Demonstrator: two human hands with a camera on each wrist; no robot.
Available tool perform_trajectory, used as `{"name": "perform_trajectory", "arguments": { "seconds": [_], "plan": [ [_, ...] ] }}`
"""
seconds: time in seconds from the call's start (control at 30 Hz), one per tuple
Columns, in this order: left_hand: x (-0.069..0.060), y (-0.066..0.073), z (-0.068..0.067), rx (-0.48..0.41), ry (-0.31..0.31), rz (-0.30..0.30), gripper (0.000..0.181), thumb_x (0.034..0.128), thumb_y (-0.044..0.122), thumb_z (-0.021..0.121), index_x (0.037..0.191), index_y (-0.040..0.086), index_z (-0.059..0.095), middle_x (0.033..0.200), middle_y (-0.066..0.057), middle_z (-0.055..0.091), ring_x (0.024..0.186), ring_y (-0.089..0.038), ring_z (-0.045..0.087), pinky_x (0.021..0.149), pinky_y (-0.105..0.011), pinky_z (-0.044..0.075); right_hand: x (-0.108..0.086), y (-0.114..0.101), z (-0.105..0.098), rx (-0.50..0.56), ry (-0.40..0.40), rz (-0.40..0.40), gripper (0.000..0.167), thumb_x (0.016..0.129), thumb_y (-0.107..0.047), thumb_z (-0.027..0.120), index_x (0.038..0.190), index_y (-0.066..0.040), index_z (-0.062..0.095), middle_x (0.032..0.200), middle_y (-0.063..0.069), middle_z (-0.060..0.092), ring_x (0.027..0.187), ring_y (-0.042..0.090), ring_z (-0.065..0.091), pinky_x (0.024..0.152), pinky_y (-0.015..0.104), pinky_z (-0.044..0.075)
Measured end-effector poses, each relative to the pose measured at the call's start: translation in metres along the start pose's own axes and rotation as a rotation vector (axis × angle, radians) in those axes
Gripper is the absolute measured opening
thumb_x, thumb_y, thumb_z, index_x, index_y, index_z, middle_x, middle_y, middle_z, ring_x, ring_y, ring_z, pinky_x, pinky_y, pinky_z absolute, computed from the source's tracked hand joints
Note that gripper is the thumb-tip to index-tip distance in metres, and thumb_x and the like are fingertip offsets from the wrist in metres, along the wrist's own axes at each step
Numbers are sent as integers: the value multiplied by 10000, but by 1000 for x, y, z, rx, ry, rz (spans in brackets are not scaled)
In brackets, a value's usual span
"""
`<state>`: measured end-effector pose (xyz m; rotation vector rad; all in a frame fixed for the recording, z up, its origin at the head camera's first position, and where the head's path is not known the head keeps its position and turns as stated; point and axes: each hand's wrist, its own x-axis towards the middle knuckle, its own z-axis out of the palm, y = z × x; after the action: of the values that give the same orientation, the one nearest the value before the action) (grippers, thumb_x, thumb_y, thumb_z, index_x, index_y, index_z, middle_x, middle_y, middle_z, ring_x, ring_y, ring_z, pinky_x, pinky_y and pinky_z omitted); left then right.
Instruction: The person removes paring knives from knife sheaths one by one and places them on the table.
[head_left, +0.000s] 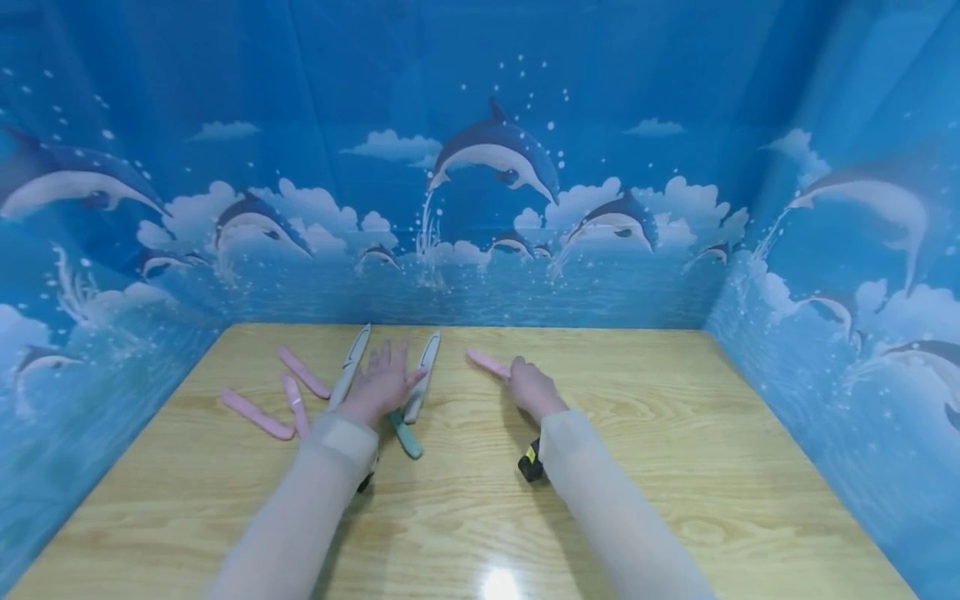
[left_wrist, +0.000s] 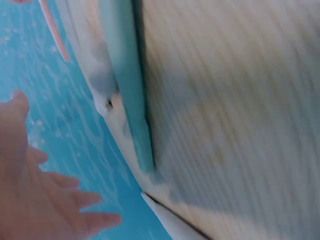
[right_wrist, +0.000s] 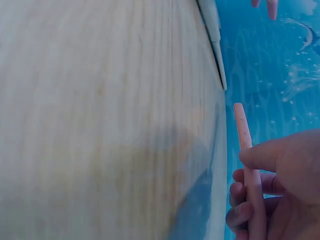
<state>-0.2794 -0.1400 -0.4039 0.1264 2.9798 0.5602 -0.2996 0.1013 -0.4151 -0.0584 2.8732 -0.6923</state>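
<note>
In the head view my right hand (head_left: 534, 390) grips a slim pink plastic knife (head_left: 487, 363), which points up and to the left. The right wrist view shows the thumb and curled fingers around the handle of this knife (right_wrist: 242, 125). My left hand (head_left: 382, 383) has its fingers spread, between two pale grey sheath-like knives (head_left: 349, 367) (head_left: 422, 379). Below it lies a teal knife (head_left: 407, 435), partly hidden by the hand. Whether the left hand touches any of them I cannot tell. In the left wrist view the teal knife (left_wrist: 127, 85) lies close by.
Three more pink knives (head_left: 303, 372) (head_left: 257, 414) (head_left: 296, 400) lie at the left of the wooden table (head_left: 675, 467). A dolphin-print curtain (head_left: 480, 283) stands along the table's back and sides. A black wrist device (head_left: 531, 461) hangs under the right sleeve.
</note>
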Motion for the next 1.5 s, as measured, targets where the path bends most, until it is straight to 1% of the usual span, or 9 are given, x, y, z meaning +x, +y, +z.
{"name": "perform_trajectory", "arguments": {
  "seconds": [0.07, 0.13, 0.23, 0.4, 0.63, 0.83, 1.03, 1.37, 1.5],
  "plan": [
    [-1, 5, 4, 12, 35, -18, 751, 1011, 513, 383, 1558, 113, 60, 1593, -263, 13, 1449, -486, 54, 1110, -686, 138, -2, 3, 0, 17, 5, -21, 343, 1034, -222, 440, 1276, 20, 470, 1128, 199, 630, 980, 326, 631, 858, 466, 518],
    [-2, 10, 7, 5, 54, -9, 765, 1004, 514, 404, 1556, 99, 75, 1590, -270, 25, 1446, -491, 67, 1103, -687, 160, -5, 5, -1, 36, 18, -41, 308, 1030, -236, 462, 1224, 1, 498, 1055, 165, 638, 868, 278, 619, 768, 422, 517],
    [-5, 18, 11, -16, 54, 0, 770, 999, 514, 419, 1558, 111, 74, 1594, -260, 18, 1452, -481, 60, 1112, -675, 157, -9, 9, -2, 61, 37, -63, 240, 1020, -225, 492, 1151, -26, 525, 944, 111, 622, 716, 215, 540, 635, 343, 463],
    [-9, 33, 14, -44, 55, 30, 796, 991, 515, 442, 1562, 148, 26, 1596, -244, -15, 1467, -447, 10, 1122, -676, 113, -18, 16, -5, 58, 67, -90, 201, 1011, -194, 512, 1122, -30, 547, 874, 77, 595, 653, 183, 483, 565, 292, 412],
    [-11, 45, 24, -32, 86, 88, 819, 966, 550, 462, 1562, 154, 64, 1609, -179, -52, 1476, -382, -86, 1128, -676, 53, -30, 21, -9, 31, 101, -121, 214, 990, -182, 546, 1124, -18, 578, 889, 69, 616, 654, 177, 502, 571, 293, 427],
    [-12, 49, 30, 26, 126, 213, 753, 968, 484, 510, 1555, 172, 157, 1616, -150, 36, 1481, -393, -16, 1121, -683, 73, -37, 21, -10, -43, 112, -171, 183, 979, -181, 571, 1094, -41, 593, 886, 59, 626, 677, 177, 532, 610, 328, 456],
    [-17, 56, 30, 73, 107, 319, 763, 969, 483, 508, 1556, 159, 145, 1615, -141, 85, 1478, -396, 36, 1151, -627, 67, -43, 18, -11, -114, 117, -213, 182, 969, -195, 586, 1082, -54, 608, 952, 80, 658, 801, 217, 616, 777, 435, 494],
    [-18, 59, 33, 155, 89, 424, 739, 978, 486, 483, 1549, 131, 175, 1607, -124, 161, 1480, -353, 133, 1158, -603, 143, -49, 9, -11, -115, 124, -279, 163, 941, -195, 630, 1043, -67, 627, 958, 74, 666, 867, 269, 648, 847, 486, 470],
    [-19, 58, 32, 138, 60, 464, 730, 981, 477, 481, 1544, 116, 189, 1606, -106, 178, 1482, -342, 141, 1165, -597, 120, -51, 10, -11, -97, 111, -311, 161, 944, -181, 619, 1052, -63, 631, 960, 71, 669, 868, 266, 650, 870, 489, 471]
  ]
}}
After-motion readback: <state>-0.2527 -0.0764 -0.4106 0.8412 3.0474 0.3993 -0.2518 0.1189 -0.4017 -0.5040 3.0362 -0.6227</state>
